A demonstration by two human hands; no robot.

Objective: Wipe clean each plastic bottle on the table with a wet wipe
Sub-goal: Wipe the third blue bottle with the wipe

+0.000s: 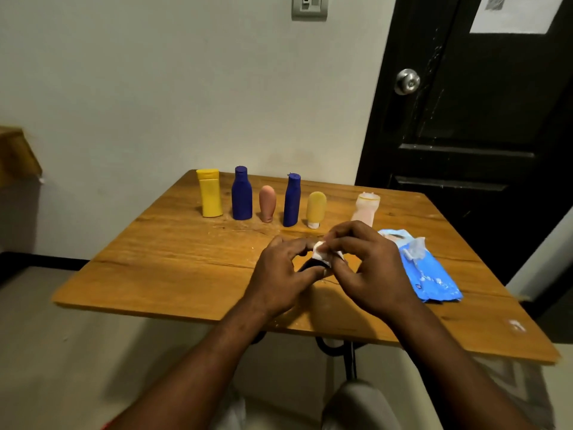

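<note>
The left hand (279,271) pinches a small dark bottle (308,264), and the right hand (369,268) pinches a bunched wet wipe (321,254) against its upper end. Wiping looks under way, and turning the bottle likely comes next. It seems to lie crosswise between the hands, mostly hidden; six upright bottles (242,193) stand beyond the grip.

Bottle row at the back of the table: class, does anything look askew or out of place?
Mostly tidy. The right-hand blue bottle looks slightly tilted, though the wide lens may cause that. The pale pink bottle stands apart from the rest, across a wider gap.
</note>
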